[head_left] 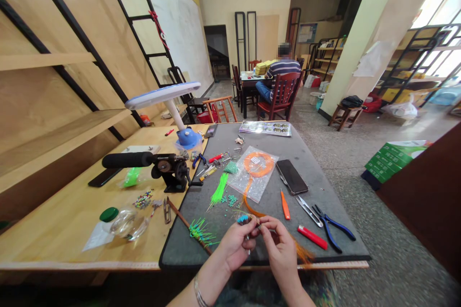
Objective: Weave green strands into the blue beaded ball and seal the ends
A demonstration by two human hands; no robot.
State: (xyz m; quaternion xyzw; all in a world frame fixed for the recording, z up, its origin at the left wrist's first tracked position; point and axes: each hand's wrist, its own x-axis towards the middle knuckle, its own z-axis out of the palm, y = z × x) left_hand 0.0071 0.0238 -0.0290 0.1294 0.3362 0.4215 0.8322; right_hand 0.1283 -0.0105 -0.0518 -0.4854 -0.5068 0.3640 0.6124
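Note:
My left hand (232,245) is closed around a small slim piece topped with a cluster of blue beads (243,219); its exact kind is hard to see. Fingertips of my right hand (280,242) pinch together against my left fingers, and whatever is between them is too small to name. Orange fibre (304,252) hangs behind my right hand and runs up to an orange coil (258,164) on a clear plastic bag. Left of my hands, a brown stick (183,216) carries green strands with blue bits. Loose teal beads (230,200) and bright green strands (219,189) lie beyond.
On the grey mat (331,216) to the right are a phone (291,176), an orange-handled tool (285,205), thread snips (309,211), blue-handled pliers (333,228) and a red lighter (312,237). A black crank device (173,172) and a green-lidded jar (127,223) stand left. Someone sits farther back.

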